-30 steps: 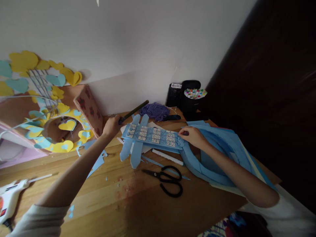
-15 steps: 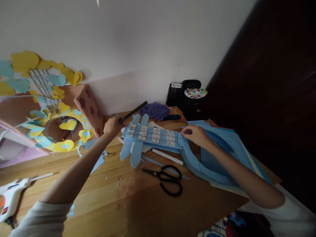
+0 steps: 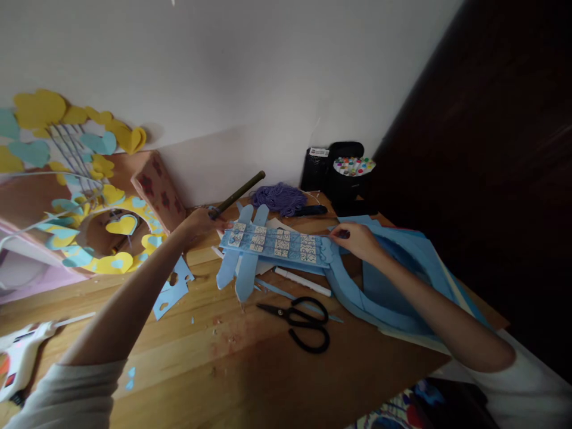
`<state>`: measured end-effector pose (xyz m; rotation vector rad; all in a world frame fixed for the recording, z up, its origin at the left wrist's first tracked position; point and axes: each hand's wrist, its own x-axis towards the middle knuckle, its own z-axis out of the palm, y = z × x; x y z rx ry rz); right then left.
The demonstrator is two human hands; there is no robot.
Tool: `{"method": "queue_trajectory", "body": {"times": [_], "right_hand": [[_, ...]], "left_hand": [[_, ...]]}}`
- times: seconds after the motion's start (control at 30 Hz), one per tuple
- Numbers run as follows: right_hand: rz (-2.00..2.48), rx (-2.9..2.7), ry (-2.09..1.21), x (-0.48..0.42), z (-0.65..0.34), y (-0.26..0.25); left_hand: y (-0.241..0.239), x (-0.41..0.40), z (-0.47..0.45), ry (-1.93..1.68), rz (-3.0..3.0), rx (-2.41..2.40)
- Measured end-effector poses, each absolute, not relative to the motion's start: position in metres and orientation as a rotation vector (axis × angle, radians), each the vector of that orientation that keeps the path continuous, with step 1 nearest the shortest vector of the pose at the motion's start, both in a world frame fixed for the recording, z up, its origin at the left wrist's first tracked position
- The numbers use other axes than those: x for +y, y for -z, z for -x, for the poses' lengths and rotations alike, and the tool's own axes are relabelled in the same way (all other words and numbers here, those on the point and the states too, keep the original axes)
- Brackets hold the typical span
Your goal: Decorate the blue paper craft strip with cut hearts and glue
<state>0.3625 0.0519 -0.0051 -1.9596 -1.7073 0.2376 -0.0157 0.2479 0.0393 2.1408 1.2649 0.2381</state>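
My left hand (image 3: 200,223) is closed around a dark olive stick (image 3: 239,193) that slants up to the right. Its fingertips reach the left end of a light blue paper strip (image 3: 270,239) decorated with several white patterned squares. At the strip's other end, my right hand (image 3: 356,239) pinches with thumb and index finger; a thin dark line, seemingly a thread, runs from there over the strip towards my left hand. Two blue paper slats (image 3: 247,275) cross beneath the strip. A blue paper ring (image 3: 357,301) joins its right side and passes under my right forearm.
Black-handled scissors (image 3: 308,322) and a white pen (image 3: 304,281) lie in front. Purple yarn (image 3: 280,199) and a black marker case (image 3: 346,185) stand behind. At left are a heart-decorated cardboard box (image 3: 158,187), blue scraps (image 3: 172,292) and a white glue gun (image 3: 27,351).
My left hand has shifted slightly and turned, so more of the stick's near end shows. The thin line over the strip is now clearer. My right hand stays nearly in place.
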Motion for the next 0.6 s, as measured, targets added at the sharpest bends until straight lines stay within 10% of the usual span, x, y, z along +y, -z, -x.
{"method": "queue_trajectory", "body": {"times": [0.6], "right_hand": [[1.977,-1.684,-0.233,0.048,-0.358,0.004]], "left_hand": [[-0.037,0.25,-0.004,-0.25,-2.287,1.294]]}}
